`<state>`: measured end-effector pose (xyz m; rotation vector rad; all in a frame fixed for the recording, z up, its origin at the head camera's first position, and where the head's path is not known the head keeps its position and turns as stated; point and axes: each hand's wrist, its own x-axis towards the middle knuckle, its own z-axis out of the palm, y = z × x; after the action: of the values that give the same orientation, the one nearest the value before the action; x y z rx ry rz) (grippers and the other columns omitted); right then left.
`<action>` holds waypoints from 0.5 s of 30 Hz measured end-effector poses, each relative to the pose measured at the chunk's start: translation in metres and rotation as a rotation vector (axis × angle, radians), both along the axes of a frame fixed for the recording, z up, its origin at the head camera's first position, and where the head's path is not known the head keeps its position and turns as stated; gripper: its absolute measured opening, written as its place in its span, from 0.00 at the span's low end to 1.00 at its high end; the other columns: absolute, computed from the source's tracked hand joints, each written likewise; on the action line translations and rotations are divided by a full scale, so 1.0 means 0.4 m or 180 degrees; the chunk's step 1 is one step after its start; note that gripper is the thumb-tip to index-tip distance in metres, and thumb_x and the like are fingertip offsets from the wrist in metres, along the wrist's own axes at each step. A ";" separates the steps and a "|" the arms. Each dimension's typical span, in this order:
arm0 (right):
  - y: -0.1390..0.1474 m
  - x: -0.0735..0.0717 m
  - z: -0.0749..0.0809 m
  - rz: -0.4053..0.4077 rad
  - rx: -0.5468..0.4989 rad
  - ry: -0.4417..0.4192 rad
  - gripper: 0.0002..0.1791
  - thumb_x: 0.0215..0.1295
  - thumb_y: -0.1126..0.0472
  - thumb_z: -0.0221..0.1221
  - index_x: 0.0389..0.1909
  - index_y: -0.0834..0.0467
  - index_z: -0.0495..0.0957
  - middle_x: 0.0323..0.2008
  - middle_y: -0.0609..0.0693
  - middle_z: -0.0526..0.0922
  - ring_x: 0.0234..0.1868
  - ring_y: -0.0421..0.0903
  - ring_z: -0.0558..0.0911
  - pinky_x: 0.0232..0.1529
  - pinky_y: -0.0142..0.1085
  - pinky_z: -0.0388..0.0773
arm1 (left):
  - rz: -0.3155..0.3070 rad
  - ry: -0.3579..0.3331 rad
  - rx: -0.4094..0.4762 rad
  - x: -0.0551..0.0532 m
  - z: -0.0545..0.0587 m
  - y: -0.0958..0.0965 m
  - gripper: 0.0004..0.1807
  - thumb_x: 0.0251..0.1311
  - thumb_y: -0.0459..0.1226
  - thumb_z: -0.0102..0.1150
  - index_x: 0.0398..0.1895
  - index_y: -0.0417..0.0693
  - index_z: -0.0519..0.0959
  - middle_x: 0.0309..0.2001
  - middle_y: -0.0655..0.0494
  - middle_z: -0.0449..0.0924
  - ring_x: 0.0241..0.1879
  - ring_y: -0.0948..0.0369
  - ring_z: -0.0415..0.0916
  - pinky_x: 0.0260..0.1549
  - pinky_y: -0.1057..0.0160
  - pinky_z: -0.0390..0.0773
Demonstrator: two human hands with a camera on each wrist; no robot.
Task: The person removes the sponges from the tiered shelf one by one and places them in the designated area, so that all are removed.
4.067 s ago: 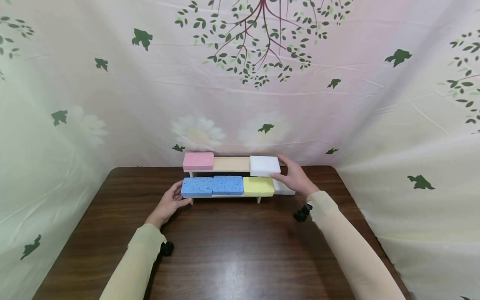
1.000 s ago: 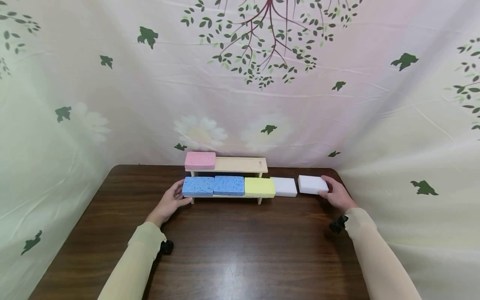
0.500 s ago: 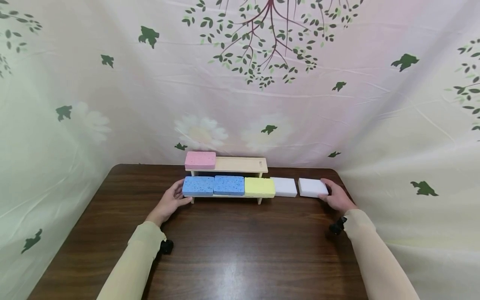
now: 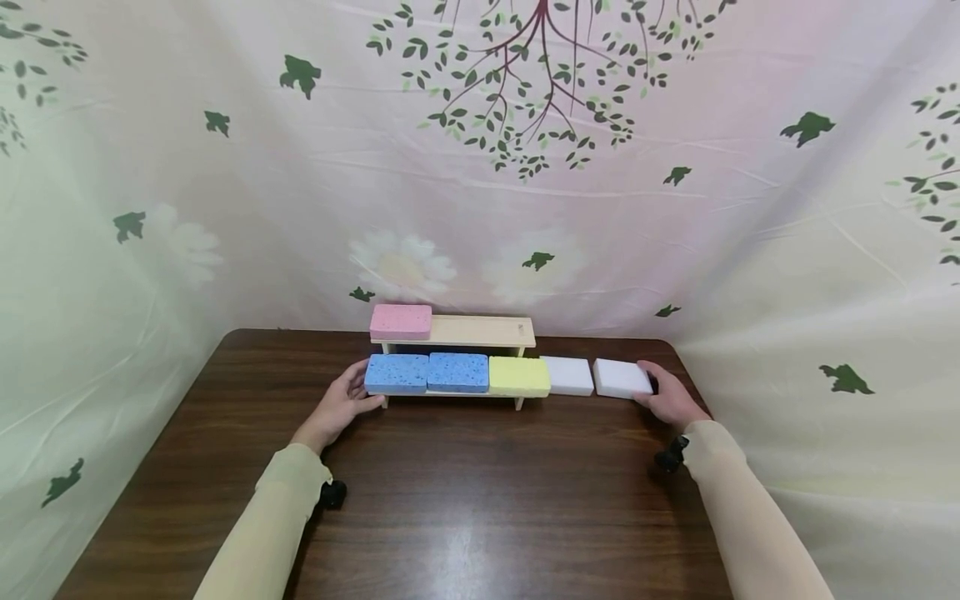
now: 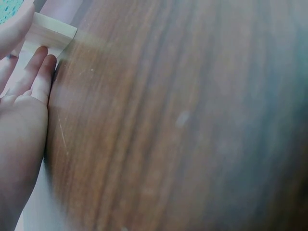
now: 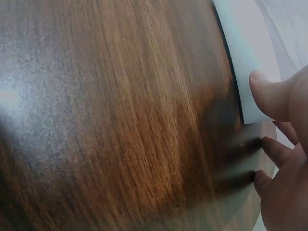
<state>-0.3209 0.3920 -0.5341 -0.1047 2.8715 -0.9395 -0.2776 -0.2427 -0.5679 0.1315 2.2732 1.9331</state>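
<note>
My right hand (image 4: 671, 400) pinches the end of a white sponge (image 4: 622, 378) on the table right of the rack. In the right wrist view the thumb (image 6: 269, 94) presses the sponge's near side; other fingers touch the table. A second white sponge (image 4: 568, 376) lies just left of it, almost touching. On the lower wooden shelf (image 4: 450, 394) sit two speckled blue sponges (image 4: 396, 373) and a yellow sponge (image 4: 519, 377) in a row. My left hand (image 4: 341, 406) rests at that shelf's left end, fingers loosely extended beside the wood in the left wrist view.
Behind, the upper wooden shelf (image 4: 483, 329) bears a pink sponge (image 4: 401, 322) at its left end. Everything stands on a dark brown table (image 4: 465, 483). Printed fabric (image 4: 480, 208) hangs close behind it and on both sides.
My right hand has carried the white sponge from the upper shelf down to the table at the right, then slid it slightly left towards the other white one. My left hand has stayed put.
</note>
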 end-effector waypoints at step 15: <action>-0.007 -0.004 -0.001 0.0009 0.0078 -0.0001 0.40 0.70 0.68 0.64 0.78 0.69 0.56 0.74 0.77 0.59 0.71 0.74 0.63 0.72 0.70 0.59 | 0.0001 -0.0006 -0.0016 0.000 0.001 -0.002 0.50 0.65 0.33 0.72 0.85 0.46 0.52 0.80 0.37 0.58 0.80 0.43 0.55 0.79 0.43 0.54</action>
<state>-0.3227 0.3891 -0.5345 -0.1066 2.8809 -0.9035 -0.2774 -0.2435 -0.5675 0.1289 2.2770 1.9266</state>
